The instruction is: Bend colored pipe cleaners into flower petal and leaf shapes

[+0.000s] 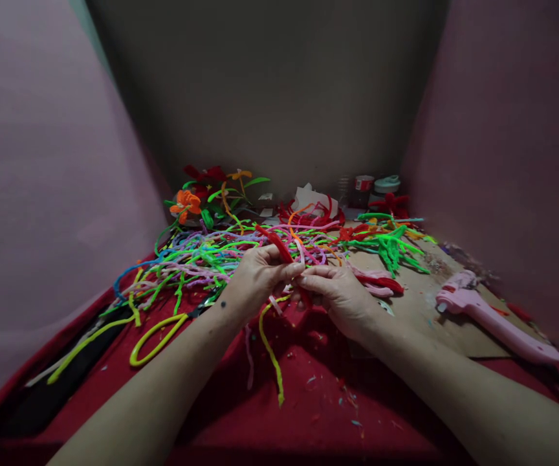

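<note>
At the clock's centre, I see the fingers of the left hand [256, 275] pinching a red fuzzy strip [279, 245], slanted above the red-covered tabletop [318, 424]. The right hand [340, 294] meets it there, fingers bunched narrow; I cannot tell whether they grip the strip. Tangled colourful stems [202, 262] spread at ten o'clock, an orange flower [186, 206] beyond them; a pink glue gun [495, 318] lies near three o'clock

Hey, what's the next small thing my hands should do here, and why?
Perhaps steady the red fuzzy strip with your left hand and use your right hand to draw the pale pink strand snug against it. Your left hand pinches the strip, your right hand is close by, and the strand shows beside it, though your hands hide whether they're joined.
</note>
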A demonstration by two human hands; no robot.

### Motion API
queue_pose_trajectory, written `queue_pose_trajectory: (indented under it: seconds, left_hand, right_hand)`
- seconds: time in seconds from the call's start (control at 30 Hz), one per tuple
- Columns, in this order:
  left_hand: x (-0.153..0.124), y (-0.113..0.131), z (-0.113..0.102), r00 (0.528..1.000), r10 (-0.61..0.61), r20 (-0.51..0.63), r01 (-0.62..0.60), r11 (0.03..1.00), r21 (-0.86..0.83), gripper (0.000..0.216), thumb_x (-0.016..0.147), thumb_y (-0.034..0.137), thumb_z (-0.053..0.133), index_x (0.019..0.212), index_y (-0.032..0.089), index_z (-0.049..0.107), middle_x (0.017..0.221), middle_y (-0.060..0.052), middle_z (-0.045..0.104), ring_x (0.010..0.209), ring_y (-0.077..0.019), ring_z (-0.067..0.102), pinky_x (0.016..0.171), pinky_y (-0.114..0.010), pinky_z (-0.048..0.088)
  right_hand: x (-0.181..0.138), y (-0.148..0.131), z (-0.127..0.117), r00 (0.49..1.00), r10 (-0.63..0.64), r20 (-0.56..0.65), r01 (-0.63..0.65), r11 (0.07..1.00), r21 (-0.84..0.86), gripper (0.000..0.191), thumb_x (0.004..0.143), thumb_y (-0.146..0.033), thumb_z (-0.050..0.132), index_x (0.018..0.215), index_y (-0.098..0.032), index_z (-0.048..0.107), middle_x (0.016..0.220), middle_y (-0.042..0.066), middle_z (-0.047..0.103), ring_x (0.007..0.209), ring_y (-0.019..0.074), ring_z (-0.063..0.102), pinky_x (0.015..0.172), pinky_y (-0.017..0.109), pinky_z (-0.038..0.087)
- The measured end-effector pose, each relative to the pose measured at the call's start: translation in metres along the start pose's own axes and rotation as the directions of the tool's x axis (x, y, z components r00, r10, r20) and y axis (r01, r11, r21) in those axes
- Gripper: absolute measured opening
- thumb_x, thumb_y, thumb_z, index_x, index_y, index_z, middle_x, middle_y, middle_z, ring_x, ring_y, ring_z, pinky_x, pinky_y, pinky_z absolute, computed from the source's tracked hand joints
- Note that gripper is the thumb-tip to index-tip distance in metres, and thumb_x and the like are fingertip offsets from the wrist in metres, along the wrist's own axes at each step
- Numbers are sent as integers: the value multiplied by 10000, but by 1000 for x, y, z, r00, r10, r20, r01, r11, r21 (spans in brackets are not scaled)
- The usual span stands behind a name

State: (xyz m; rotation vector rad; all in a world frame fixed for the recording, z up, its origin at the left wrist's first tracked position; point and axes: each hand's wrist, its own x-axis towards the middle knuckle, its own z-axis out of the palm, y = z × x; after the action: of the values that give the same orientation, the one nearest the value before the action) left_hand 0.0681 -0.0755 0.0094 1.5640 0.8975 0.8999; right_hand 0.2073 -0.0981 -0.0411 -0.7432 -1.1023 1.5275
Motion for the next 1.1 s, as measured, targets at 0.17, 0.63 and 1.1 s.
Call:
queue_pose_trajectory:
  seconds: [0.17, 0.63, 1.1]
  left_hand:
    - [0, -2, 0, 999, -30, 31, 32, 999, -42, 198, 678, 290, 669, 631, 116, 586, 488, 32, 546, 390, -49, 446, 387, -166, 291]
    - [0, 0, -6, 999, 9, 37, -17, 975, 222, 118, 717, 233, 614, 717, 116, 597, 568, 9, 588, 488, -91, 537, 473, -191, 442]
    - [5, -11, -18, 760, 561, 328, -543, 271, 795, 222, 876, 231, 438, 773, 176, 627, 715, -6, 597, 623, -82, 528, 553, -171, 383]
  right_hand:
    - [1, 3, -1, 1000, -3, -6, 3, 1000, 9, 99, 694, -211, 611, 693, -128, 663, 629, 15, 643, 512, 84, 543, 536, 219, 411]
    - [4, -2, -4, 991, 97, -91, -91, 994, 68, 145, 646, -264, 668, 652, -125, 626, 571, 25, 636, 464, 84, 545, 474, 204, 426]
    - [4, -5, -7, 999, 41, -19, -41, 999, 18, 109, 659, -200, 612, 586, -122, 590, 536, 15, 609, 441, 75, 507, 483, 210, 385]
